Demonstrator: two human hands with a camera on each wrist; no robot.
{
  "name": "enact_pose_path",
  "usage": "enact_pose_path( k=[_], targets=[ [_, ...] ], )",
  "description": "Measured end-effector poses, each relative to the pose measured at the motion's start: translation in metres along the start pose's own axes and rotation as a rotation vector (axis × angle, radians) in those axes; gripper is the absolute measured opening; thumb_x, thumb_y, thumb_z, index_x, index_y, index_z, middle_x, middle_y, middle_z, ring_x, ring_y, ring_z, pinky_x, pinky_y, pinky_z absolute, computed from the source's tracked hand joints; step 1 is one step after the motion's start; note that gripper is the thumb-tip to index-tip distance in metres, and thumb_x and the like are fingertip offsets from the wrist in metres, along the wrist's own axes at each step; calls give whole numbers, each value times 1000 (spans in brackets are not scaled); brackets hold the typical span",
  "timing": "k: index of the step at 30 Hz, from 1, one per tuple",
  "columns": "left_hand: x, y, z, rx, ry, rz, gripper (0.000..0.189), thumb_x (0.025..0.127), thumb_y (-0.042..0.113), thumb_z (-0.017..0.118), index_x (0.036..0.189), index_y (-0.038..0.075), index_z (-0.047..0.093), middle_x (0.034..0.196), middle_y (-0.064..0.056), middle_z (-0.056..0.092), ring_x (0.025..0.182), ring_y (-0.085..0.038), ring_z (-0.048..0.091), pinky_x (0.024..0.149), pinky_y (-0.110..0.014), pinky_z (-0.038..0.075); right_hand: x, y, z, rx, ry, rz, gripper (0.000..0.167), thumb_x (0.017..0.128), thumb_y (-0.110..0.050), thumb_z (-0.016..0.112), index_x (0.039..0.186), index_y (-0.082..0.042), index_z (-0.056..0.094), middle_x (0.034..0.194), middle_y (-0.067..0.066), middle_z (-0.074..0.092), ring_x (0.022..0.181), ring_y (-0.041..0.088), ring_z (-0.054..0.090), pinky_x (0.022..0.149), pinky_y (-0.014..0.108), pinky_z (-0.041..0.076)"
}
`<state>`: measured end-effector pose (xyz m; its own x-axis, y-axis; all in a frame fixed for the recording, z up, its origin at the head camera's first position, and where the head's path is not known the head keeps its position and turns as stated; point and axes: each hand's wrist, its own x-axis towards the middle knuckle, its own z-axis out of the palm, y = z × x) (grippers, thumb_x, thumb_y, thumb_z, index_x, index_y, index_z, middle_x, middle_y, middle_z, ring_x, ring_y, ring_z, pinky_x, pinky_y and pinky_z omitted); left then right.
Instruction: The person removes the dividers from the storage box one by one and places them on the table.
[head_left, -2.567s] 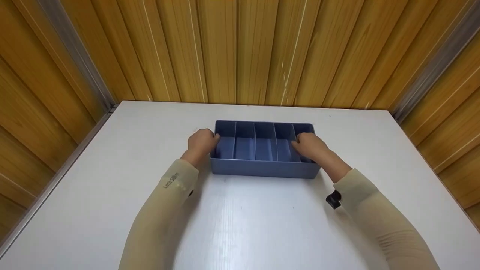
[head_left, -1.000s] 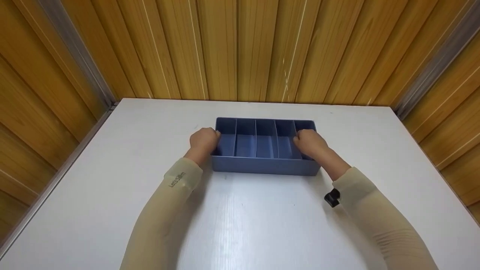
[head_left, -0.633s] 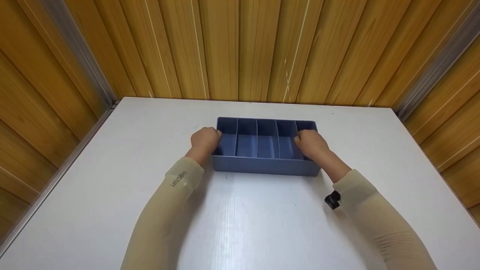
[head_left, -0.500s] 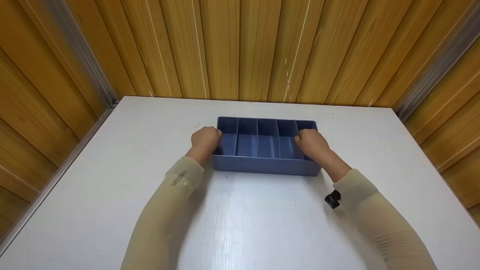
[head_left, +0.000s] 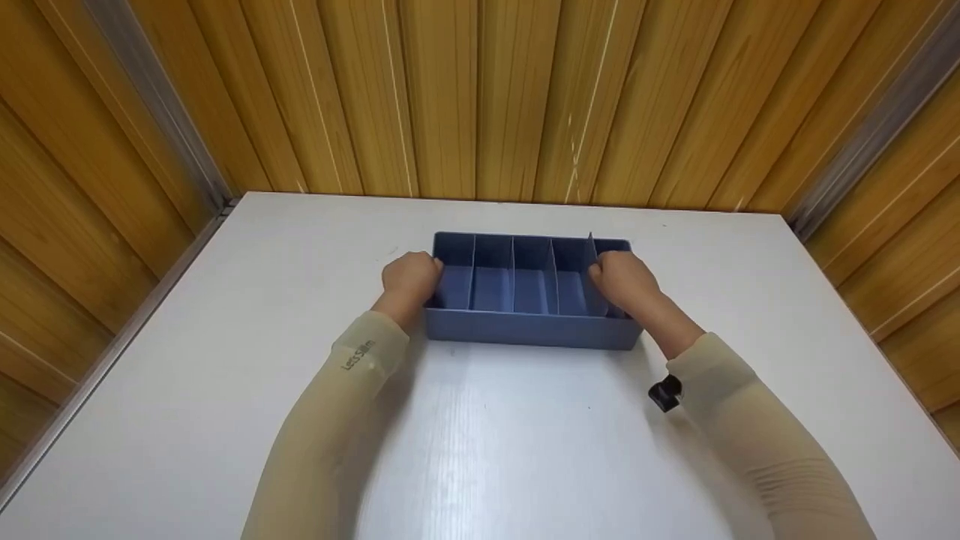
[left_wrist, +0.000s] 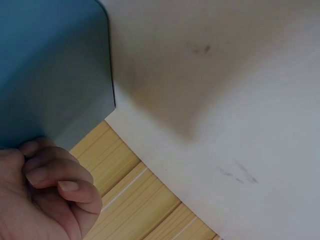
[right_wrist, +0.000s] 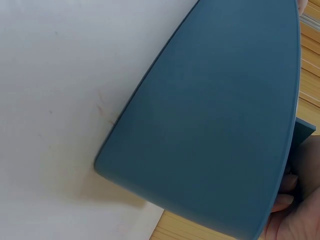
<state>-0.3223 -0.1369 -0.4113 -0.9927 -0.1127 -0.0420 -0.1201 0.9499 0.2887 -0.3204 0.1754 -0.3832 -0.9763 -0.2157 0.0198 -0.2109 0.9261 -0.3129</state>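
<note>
A blue plastic box (head_left: 532, 331) with upright dividers sits on the white table, its compartments bare. My left hand (head_left: 409, 279) grips the rim of its left end wall, with curled fingers (left_wrist: 65, 175) at the wall's edge in the left wrist view. Inside the right end, my right hand (head_left: 626, 283) pinches the rightmost divider (head_left: 591, 246), whose far corner stands up above the rim. In the right wrist view, a corner of this divider (right_wrist: 304, 131) pokes out past the end wall, next to the hand. The other dividers stand level with the rim.
The white table (head_left: 480, 450) reaches back to a wood-patterned panel wall (head_left: 450, 97). Similar panels rise at the left and right, with grey metal posts in the corners. A small black piece (head_left: 665, 394) hangs at the right sleeve's cuff.
The rightmost divider has risen and tilted in my right hand, so its far corner now shows above the rim. The box and my left hand stay nearly in place.
</note>
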Motion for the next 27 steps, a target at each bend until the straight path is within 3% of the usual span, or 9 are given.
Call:
enact_pose_path(
  k=[15, 20, 27],
  targets=[
    [-1, 2, -3, 38, -27, 8, 46, 108, 28, 37, 100, 2, 72, 108, -16, 77, 90, -28, 69, 85, -47, 61, -2, -5, -10, 20, -12, 3, 34, 100, -10, 43, 66, -11, 43, 62, 0, 41, 61, 17, 42, 61, 30, 35],
    [-1, 3, -2, 49, -25, 14, 44, 108, 28, 37, 99, 2, 72, 106, -16, 77, 85, -27, 66, 84, -47, 61, -3, -5, -14, 9, -6, 5, 33, 100, -11, 44, 67, -11, 45, 63, 0, 42, 63, 19, 43, 61, 31, 35],
    [0, 2, -1, 54, -18, 20, 44, 108, 28, 37, 100, 2, 72, 106, -16, 76, 92, -29, 71, 85, -47, 61, -3, -7, -19, 22, 1, 2, 33, 100, -11, 43, 67, -10, 45, 63, 1, 42, 63, 19, 43, 61, 31, 35]
  ],
)
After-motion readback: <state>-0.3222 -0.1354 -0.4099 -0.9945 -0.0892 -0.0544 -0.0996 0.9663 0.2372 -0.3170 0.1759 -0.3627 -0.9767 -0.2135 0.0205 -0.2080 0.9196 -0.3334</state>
